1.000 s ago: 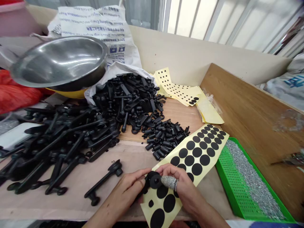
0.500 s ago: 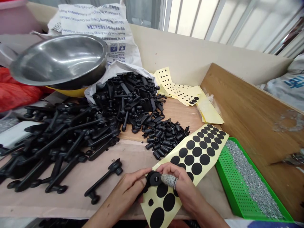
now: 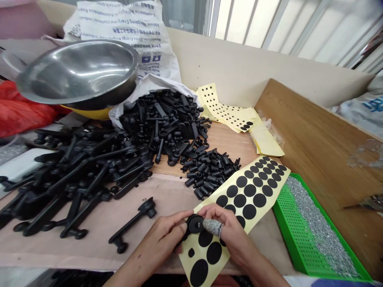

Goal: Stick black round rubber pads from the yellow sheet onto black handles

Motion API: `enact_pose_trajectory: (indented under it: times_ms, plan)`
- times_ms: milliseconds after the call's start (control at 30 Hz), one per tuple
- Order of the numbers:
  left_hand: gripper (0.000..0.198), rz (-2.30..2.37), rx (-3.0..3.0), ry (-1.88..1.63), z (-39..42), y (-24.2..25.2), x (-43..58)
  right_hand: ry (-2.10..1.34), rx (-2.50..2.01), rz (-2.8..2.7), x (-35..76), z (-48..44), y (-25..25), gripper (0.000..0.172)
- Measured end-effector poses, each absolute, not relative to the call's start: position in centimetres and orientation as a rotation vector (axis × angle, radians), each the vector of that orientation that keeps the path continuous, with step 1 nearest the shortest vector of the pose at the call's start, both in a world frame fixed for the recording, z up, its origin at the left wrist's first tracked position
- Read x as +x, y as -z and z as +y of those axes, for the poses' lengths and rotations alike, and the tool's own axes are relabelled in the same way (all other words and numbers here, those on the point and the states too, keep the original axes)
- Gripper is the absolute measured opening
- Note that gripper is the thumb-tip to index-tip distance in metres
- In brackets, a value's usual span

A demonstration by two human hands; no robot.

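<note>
Far left, a red plastic bag [image 3: 20,111], bunched beside a tilted steel bowl [image 3: 77,73] resting on the rim of a yellow bowl [image 3: 86,113]. Just behind the bowls, a printed white sack [image 3: 125,32], open at the mouth and spilling a heap of small black plastic parts [image 3: 161,123]. In front of the sack, across the left of the worktop [image 3: 167,227], a tangled pile of long black handles [image 3: 80,175], and apart from the pile, one lone handle [image 3: 133,225] lying flat.

Lower centre, the left hand [image 3: 155,243] and, just beside it, a black handle [image 3: 194,224], round end up, shaft mostly hidden behind the left hand. Fingers of both hands together and clamped on that round end from either side. On the right hand [image 3: 230,235], a speckled grey fingertip cover [image 3: 213,227] on one finger. Under both hands, a yellow backing sheet [image 3: 248,187] dotted with black rubber discs [image 3: 249,190], some discs gone.

Farther back, a cluster of short black pieces [image 3: 209,173] and used, punched yellow sheets [image 3: 224,107]. Far right, a green perforated tray [image 3: 308,227] holding silvery granules [image 3: 320,227], against a tilted wooden board [image 3: 320,135].
</note>
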State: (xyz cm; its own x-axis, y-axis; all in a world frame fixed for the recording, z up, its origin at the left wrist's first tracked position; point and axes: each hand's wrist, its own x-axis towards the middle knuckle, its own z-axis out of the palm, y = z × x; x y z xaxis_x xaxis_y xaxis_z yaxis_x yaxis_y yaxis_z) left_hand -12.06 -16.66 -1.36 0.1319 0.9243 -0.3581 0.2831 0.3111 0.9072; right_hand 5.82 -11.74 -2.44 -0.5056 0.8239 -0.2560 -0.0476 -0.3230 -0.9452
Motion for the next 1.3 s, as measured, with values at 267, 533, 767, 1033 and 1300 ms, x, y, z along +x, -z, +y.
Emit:
enact_pose_trajectory:
  times_ms: [267,533,767,1033,1300]
  plan:
    - [0.049,1.362,1.207,-0.706,-17.1,2.3,-12.0,-1.872,-1.040,-1.339,5.8,-11.8,2.8,0.010]
    - [0.044,1.355,1.188,-0.777,-17.2,3.2,-11.8,-1.842,-1.048,-1.373,5.8,-11.7,2.6,0.014]
    - [0.035,1.527,1.239,-0.845,-17.4,3.3,-11.0,-1.777,-1.049,-1.421,5.5,-12.2,2.3,0.014]
    - [0.028,1.550,1.367,-0.905,-18.0,2.9,-11.4,-1.900,-1.143,-1.358,5.6,-12.1,2.9,0.022]
    - [0.024,1.524,1.368,-1.032,-19.3,3.0,-11.6,-2.049,-1.123,-1.167,5.6,-12.4,2.2,0.027]
